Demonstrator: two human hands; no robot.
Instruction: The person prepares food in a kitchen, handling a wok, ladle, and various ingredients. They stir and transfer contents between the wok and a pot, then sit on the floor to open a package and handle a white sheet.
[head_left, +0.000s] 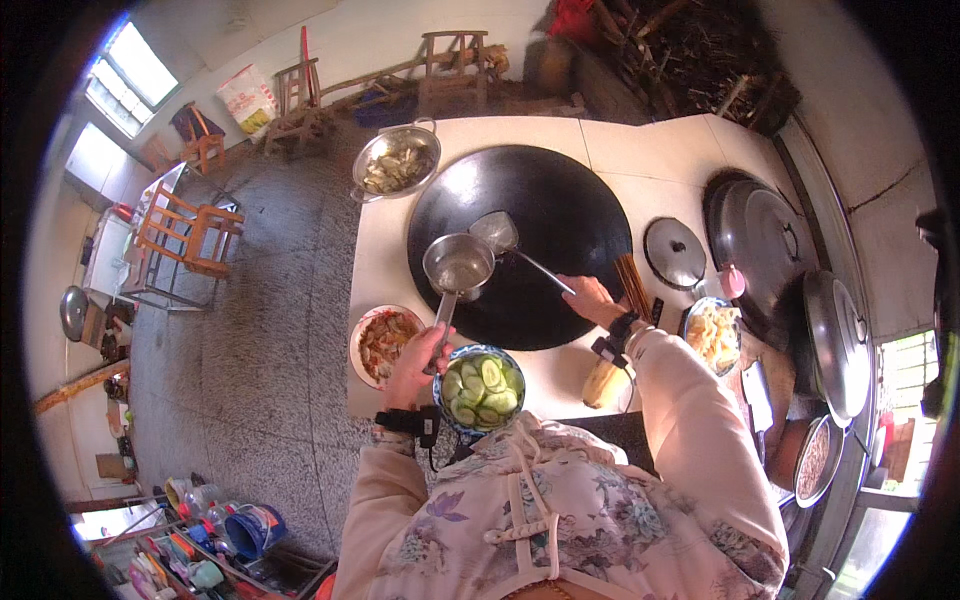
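My left hand (421, 358) grips the handle of a metal water dipper (459, 262), tilted over the left part of a large black wok (559, 217). In my right hand (592, 298) is the handle of a metal wok spatula (495, 231). Its blade rests in or just above the wok, close to the dipper's rim; contact cannot be told. Just right of my left hand sits a blue-rimmed bowl of green cucumber-like slices (484, 390). A bowl of chopped reddish ingredients (386, 341) stands on its other side, partly hidden by that hand.
A metal colander of sliced food (397, 161) stands at the stove's far left corner. Chopsticks (634, 285) lean at the wok's right rim. Further right are a small lid (675, 253), a bowl of pale yellow pieces (712, 335), a cleaver (756, 394) and large lids (765, 240).
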